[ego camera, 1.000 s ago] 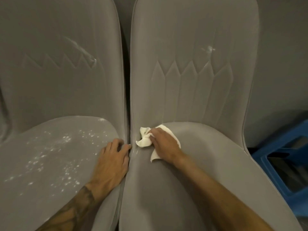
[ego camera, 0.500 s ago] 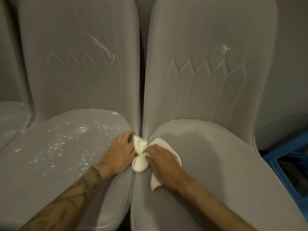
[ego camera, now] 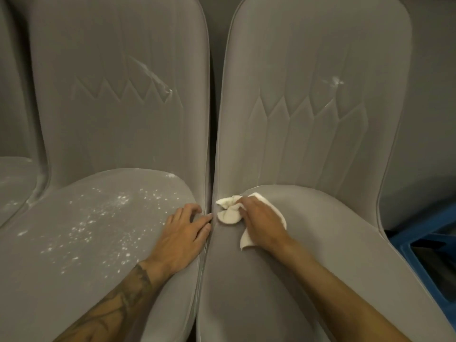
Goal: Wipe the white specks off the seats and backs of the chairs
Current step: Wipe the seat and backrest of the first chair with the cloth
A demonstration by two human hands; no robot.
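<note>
Left chair and right chair stand side by side; the edge of a third chair shows at far left, making three. The right hand grips the one bunched cloth and presses it on the right chair's seat, at the back corner just beside the gap between the chairs. The left hand lies flat with fingers loosely spread on the left chair's seat edge. White specks, too many to count, cover that seat. One streak marks the left back, one smear the right. Likely hazards: the cloth pushes powder into the gap; the left palm smears specks. One blue crate stands at right.
</note>
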